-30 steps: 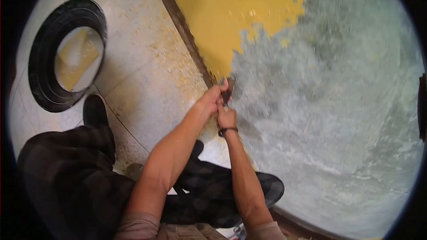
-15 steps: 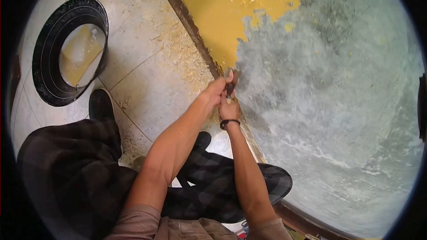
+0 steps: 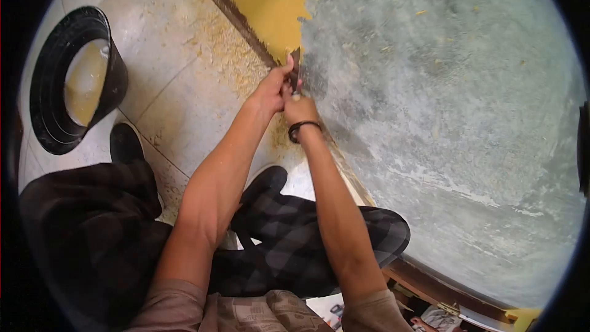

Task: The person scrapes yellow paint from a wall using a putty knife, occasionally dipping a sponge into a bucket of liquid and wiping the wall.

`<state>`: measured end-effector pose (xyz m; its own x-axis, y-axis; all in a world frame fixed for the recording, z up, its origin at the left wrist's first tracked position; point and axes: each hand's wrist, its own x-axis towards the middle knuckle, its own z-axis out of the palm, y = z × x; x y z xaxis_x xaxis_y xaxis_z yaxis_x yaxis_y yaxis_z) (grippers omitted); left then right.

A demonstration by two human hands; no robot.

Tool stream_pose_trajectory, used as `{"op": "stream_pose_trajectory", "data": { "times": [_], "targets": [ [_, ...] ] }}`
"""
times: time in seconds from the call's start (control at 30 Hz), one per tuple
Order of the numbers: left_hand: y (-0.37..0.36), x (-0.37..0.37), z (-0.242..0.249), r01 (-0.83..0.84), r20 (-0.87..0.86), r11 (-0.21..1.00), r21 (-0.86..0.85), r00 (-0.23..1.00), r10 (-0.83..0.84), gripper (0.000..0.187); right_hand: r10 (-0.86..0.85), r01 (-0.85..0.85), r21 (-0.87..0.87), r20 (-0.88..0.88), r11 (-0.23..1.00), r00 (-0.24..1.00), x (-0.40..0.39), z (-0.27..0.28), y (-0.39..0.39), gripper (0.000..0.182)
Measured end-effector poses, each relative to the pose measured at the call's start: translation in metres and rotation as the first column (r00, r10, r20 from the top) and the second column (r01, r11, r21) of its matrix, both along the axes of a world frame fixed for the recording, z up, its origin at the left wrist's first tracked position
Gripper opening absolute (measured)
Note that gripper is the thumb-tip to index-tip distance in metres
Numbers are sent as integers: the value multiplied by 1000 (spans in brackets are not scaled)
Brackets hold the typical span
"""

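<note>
A grey, mottled wall (image 3: 430,98) fills the right side, with a patch of yellow paint (image 3: 255,0) at its far left corner; a brown strip (image 3: 230,9) slants between it and the pale tiled floor (image 3: 169,110). Both hands meet at the near tip of the yellow, beside the strip. The grip of the right hand (image 3: 301,109) is closed around the near end of a dark, flat tool (image 3: 295,77), its handle mostly covered by the fingers. The left hand (image 3: 270,89) is clasped on the same tool from the left, thumb laid along the blade. The tool's long axis runs from near to far, and its far end lies at the lowest edge of the yellow; whether it touches there cannot be told. Of the two hands, the left is nearer that far end.

Well apart on the left, a black bucket (image 3: 117,77) stands on the floor, a cloudy, yellowish content (image 3: 86,86) in its bottom; whether that is all liquid is unclear. Yellow flakes (image 3: 224,49) lie scattered between bucket and strip.
</note>
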<state>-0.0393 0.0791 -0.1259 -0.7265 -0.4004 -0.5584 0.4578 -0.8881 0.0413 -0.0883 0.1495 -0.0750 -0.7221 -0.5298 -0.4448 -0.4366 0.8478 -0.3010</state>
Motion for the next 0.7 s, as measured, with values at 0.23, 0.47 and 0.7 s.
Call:
{"op": "stream_pose_trajectory", "data": {
  "times": [0.23, 0.47, 0.7],
  "targets": [
    [23, -5, -7, 137, -10, 986, -95, 990, -139, 39, -17, 54, -143, 248, 988, 969, 0, 6, 31, 42],
    [38, -8, 10, 63, -131, 996, -65, 989, -71, 43, -28, 19, -236, -31, 972, 999, -21, -24, 48, 37],
    [27, -17, -6, 73, -25, 994, 79, 997, -72, 32, 83, -112, -294, -109, 949, 991, -8, -12, 33, 46]
  ]
}}
